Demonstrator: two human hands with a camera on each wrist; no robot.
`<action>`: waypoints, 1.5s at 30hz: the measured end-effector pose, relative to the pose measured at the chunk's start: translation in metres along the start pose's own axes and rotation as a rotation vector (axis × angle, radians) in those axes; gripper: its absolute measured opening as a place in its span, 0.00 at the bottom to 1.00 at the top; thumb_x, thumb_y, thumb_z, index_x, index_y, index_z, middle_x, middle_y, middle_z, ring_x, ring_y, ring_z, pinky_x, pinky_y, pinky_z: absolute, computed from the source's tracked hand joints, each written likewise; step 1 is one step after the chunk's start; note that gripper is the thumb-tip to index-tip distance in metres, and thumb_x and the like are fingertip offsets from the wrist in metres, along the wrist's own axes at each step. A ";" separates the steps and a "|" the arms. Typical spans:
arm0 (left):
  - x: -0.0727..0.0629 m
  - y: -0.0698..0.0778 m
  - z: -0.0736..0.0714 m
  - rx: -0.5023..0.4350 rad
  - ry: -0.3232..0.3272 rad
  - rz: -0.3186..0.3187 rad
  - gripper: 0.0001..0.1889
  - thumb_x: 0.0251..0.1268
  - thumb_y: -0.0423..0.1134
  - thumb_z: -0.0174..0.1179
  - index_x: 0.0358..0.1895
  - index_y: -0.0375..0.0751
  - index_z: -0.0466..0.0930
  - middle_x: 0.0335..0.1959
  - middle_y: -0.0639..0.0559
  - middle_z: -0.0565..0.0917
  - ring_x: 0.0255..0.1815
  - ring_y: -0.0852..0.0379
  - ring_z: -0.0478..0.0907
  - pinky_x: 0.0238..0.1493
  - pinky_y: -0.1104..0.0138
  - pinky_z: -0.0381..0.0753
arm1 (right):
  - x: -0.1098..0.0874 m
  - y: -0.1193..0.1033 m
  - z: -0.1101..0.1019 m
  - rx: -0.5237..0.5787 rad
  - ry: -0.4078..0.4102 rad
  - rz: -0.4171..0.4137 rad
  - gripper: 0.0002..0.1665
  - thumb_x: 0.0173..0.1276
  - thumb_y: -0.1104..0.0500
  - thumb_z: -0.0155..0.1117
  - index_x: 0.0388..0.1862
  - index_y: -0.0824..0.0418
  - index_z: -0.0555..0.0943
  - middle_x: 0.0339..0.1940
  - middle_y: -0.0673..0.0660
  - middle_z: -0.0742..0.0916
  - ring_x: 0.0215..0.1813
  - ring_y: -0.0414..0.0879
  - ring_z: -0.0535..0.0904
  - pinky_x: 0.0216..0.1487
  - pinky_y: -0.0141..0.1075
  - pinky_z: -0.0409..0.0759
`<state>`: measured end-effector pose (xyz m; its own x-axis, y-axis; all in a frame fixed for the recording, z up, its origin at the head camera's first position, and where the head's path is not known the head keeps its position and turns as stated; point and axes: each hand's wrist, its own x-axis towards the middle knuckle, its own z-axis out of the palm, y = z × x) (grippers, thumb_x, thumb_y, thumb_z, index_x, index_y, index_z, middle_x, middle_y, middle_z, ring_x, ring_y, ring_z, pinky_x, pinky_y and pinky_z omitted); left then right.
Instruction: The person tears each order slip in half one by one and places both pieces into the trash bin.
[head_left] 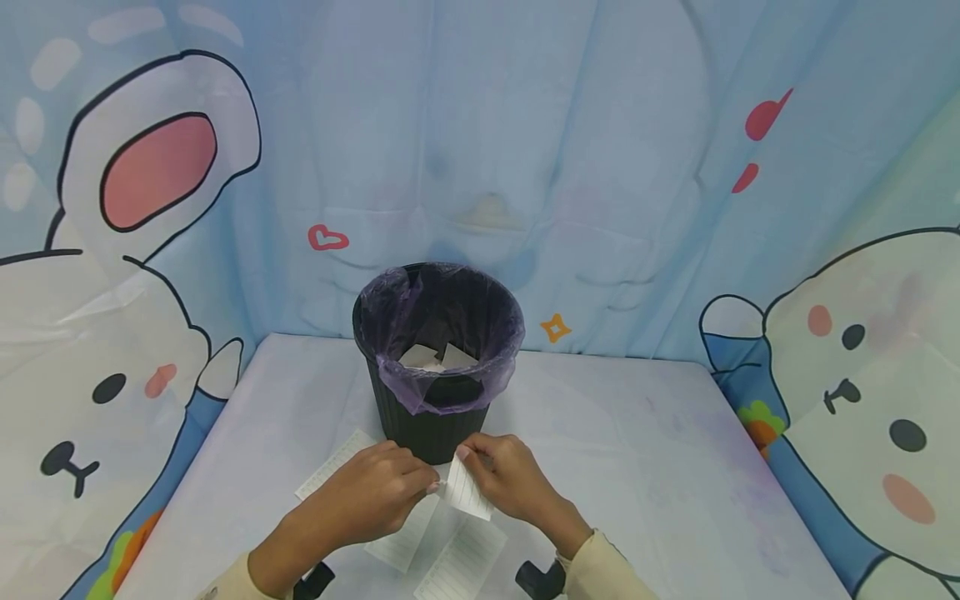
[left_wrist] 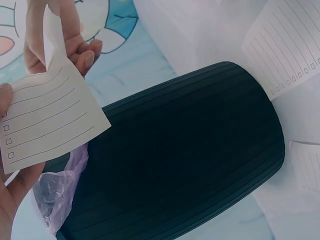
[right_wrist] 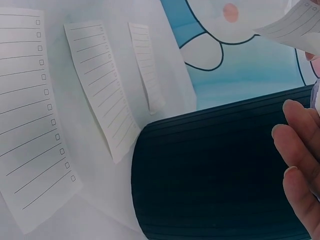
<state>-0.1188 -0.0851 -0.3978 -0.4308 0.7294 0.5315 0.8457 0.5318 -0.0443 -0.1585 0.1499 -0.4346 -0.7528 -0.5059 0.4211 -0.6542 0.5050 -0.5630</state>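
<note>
In the head view, my left hand point(head_left: 386, 483) and right hand point(head_left: 513, 479) are close together in front of the black bin. Between them is a white lined paper point(head_left: 468, 490), pinched by both hands. The left wrist view shows the paper point(left_wrist: 52, 117) with small checkboxes along one side and a narrow, creased part between the upper fingers point(left_wrist: 82, 52). Some of my right hand's other fingers point(right_wrist: 295, 135) extend beside the bin in the right wrist view. The bin point(head_left: 427, 429) stands upright, lined with a purple plastic bag point(head_left: 491, 379). White paper pieces point(head_left: 457, 358) lie inside.
More lined papers lie on the white table point(head_left: 637, 450): one sheet point(head_left: 337, 461) left of the bin, another point(head_left: 401, 542) below my hands, and one point(head_left: 461, 562) nearest me. A blue cartoon cloth point(head_left: 600, 167) hangs behind the bin.
</note>
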 end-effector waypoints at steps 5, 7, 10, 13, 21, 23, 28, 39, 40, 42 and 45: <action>0.000 0.001 -0.001 0.001 -0.007 -0.002 0.02 0.64 0.40 0.68 0.36 0.47 0.87 0.32 0.62 0.87 0.28 0.67 0.76 0.33 0.76 0.72 | 0.000 0.001 0.000 0.006 0.002 0.013 0.11 0.76 0.60 0.59 0.35 0.59 0.86 0.30 0.50 0.90 0.28 0.30 0.77 0.29 0.26 0.78; 0.000 0.001 -0.001 0.003 -0.008 0.001 0.02 0.64 0.39 0.68 0.36 0.47 0.87 0.32 0.62 0.87 0.29 0.67 0.77 0.33 0.75 0.73 | 0.000 0.001 0.000 0.008 0.001 0.020 0.11 0.76 0.60 0.59 0.35 0.59 0.86 0.30 0.50 0.90 0.27 0.30 0.76 0.28 0.26 0.77; 0.001 0.001 -0.002 0.005 -0.007 0.006 0.02 0.62 0.38 0.69 0.36 0.47 0.88 0.32 0.61 0.88 0.29 0.66 0.77 0.33 0.75 0.73 | 0.000 0.001 0.000 0.006 0.001 0.029 0.11 0.76 0.60 0.59 0.34 0.59 0.86 0.29 0.50 0.89 0.26 0.30 0.75 0.27 0.25 0.77; 0.001 0.001 -0.002 0.001 -0.010 0.007 0.01 0.63 0.37 0.69 0.36 0.47 0.88 0.33 0.61 0.88 0.30 0.66 0.78 0.33 0.75 0.74 | 0.000 0.002 0.000 0.000 0.003 0.034 0.11 0.76 0.60 0.60 0.34 0.59 0.86 0.28 0.50 0.89 0.25 0.30 0.74 0.26 0.25 0.76; 0.003 0.001 -0.002 0.003 -0.005 0.018 0.02 0.66 0.38 0.66 0.36 0.46 0.87 0.32 0.61 0.88 0.29 0.66 0.78 0.34 0.76 0.73 | 0.000 0.006 0.001 -0.013 0.028 0.032 0.09 0.74 0.61 0.61 0.32 0.59 0.85 0.26 0.48 0.88 0.24 0.30 0.72 0.24 0.25 0.73; 0.003 0.001 -0.002 0.004 -0.002 0.019 0.02 0.67 0.38 0.66 0.35 0.46 0.87 0.32 0.61 0.88 0.30 0.66 0.78 0.34 0.76 0.74 | 0.000 0.007 0.001 -0.010 0.029 0.034 0.09 0.74 0.62 0.62 0.32 0.59 0.85 0.26 0.49 0.88 0.25 0.30 0.72 0.25 0.25 0.74; 0.003 0.000 0.000 0.006 0.002 0.017 0.02 0.66 0.38 0.66 0.35 0.48 0.87 0.31 0.62 0.88 0.29 0.67 0.78 0.33 0.75 0.74 | 0.000 0.008 0.001 0.002 0.024 0.046 0.09 0.74 0.62 0.61 0.33 0.59 0.85 0.26 0.49 0.88 0.25 0.30 0.72 0.25 0.25 0.75; 0.003 0.002 -0.002 0.004 0.002 0.025 0.02 0.67 0.38 0.66 0.35 0.47 0.87 0.31 0.62 0.88 0.30 0.67 0.79 0.34 0.76 0.74 | -0.001 0.010 0.002 -0.007 0.027 0.057 0.09 0.74 0.62 0.61 0.33 0.59 0.85 0.27 0.49 0.88 0.25 0.31 0.72 0.26 0.26 0.74; 0.003 0.002 -0.001 0.005 0.005 0.026 0.03 0.67 0.38 0.66 0.35 0.47 0.87 0.31 0.62 0.88 0.30 0.67 0.79 0.34 0.76 0.74 | -0.001 0.010 0.002 -0.008 0.027 0.060 0.09 0.74 0.62 0.61 0.33 0.59 0.85 0.27 0.49 0.88 0.25 0.31 0.72 0.26 0.26 0.74; 0.003 0.002 -0.001 0.008 0.012 0.029 0.03 0.67 0.38 0.66 0.35 0.47 0.87 0.31 0.62 0.87 0.29 0.67 0.78 0.34 0.76 0.74 | -0.001 0.010 0.002 -0.011 0.028 0.062 0.09 0.74 0.62 0.61 0.33 0.59 0.85 0.27 0.48 0.88 0.25 0.31 0.72 0.26 0.26 0.74; 0.003 0.002 -0.001 0.010 0.024 0.032 0.03 0.67 0.38 0.65 0.34 0.48 0.87 0.31 0.62 0.87 0.29 0.67 0.78 0.34 0.76 0.73 | -0.001 0.010 0.002 -0.014 0.031 0.064 0.09 0.74 0.62 0.61 0.33 0.58 0.85 0.27 0.48 0.88 0.25 0.31 0.72 0.26 0.26 0.74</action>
<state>-0.1184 -0.0824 -0.3949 -0.3956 0.7360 0.5494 0.8560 0.5123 -0.0698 -0.1640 0.1546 -0.4420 -0.7951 -0.4505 0.4061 -0.6052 0.5459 -0.5794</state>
